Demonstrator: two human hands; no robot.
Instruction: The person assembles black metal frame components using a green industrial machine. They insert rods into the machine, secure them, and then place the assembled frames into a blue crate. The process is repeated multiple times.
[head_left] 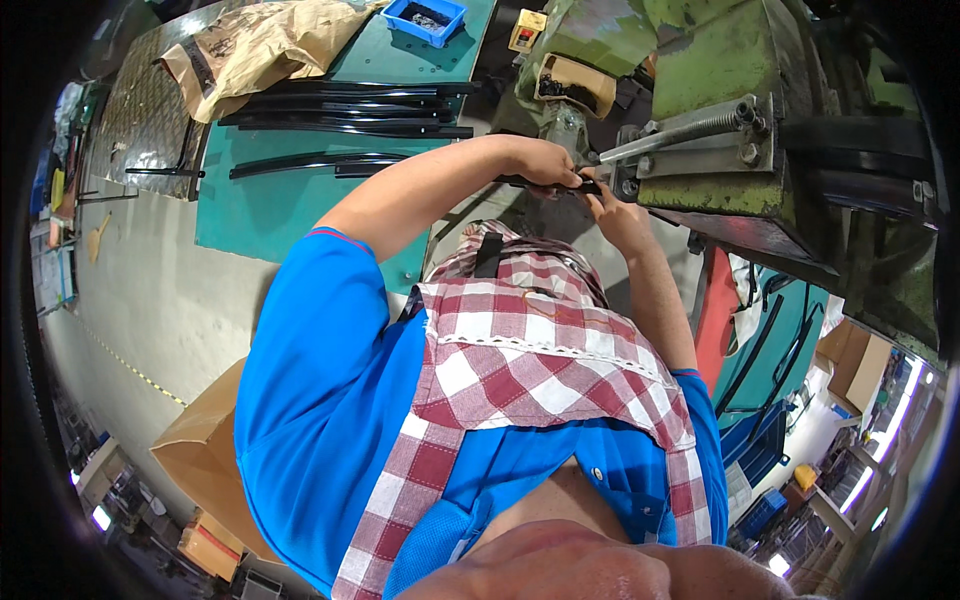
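Both of my hands are together at the front of a green press-like machine [720,85]. My left hand [545,163] is closed around a slim black bar [589,187], its fingers bent over the end nearest the machine. From below and to the right, my right hand [618,220] pinches the same end, thumb and fingers raised against it. The bar's end lies close beside the machine's metal fixture [627,187]; whether it touches cannot be made out. Above the hands, a steel rod with a spring [690,137] slants across the machine's front plate.
Several glossy black bars [350,107] lie on the green table [250,215] at left, beside a brown paper bag [270,55] and blue bin [425,30]. An open box of small black parts [577,80] sits on the machine. Cardboard [205,430] stands behind my left side.
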